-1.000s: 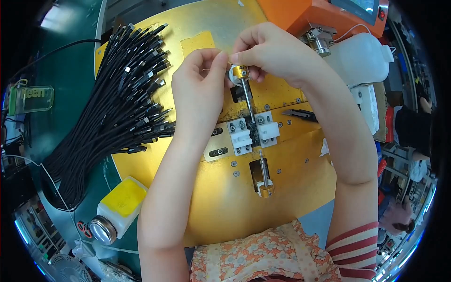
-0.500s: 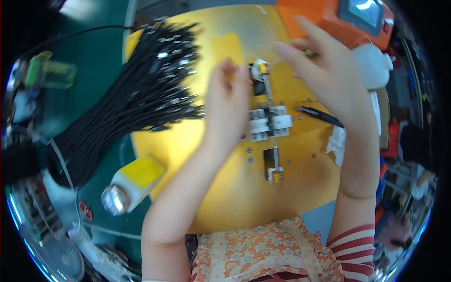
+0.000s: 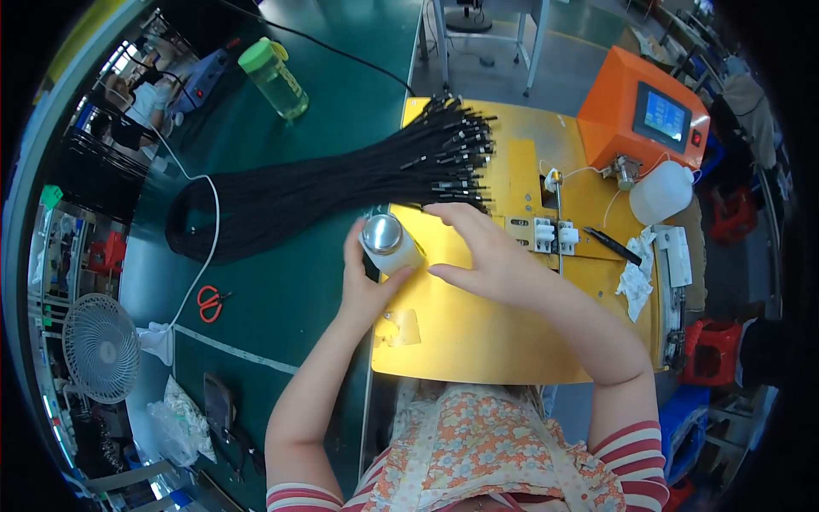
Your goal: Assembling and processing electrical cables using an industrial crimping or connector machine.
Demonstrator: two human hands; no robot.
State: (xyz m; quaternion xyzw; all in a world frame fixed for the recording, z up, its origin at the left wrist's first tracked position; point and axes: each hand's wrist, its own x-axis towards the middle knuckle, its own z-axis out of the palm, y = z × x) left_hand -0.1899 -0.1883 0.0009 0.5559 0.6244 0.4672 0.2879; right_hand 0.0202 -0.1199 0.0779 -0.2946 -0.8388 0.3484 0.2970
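A white bottle [image 3: 396, 254] with a shiny silver cap [image 3: 382, 233] stands at the left edge of the yellow plate [image 3: 478, 358]. My left hand [image 3: 365, 290] curls round its near left side, thumb at the front. To the right of the bottle, my right hand [image 3: 486, 260] is held with fingers apart and nothing in it. Just beyond both hands lie the tips of a thick bundle of black cables [image 3: 341, 179]. Right of my right hand, white clamp blocks [image 3: 554, 235] sit along a thin metal rod on the plate.
An orange machine with a screen [image 3: 640, 119] and a white jug [image 3: 662, 194] stand at the far right. A black craft knife [image 3: 612, 245] lies beside crumpled tissue [image 3: 636, 282]. Red-handled snips [image 3: 210, 305] rest on the green table, with a green-lidded drinking bottle [image 3: 275, 78] farther back.
Both hands have left the area around the clamp blocks and come to the white bottle. My left hand has taken hold of it. The view has turned left.
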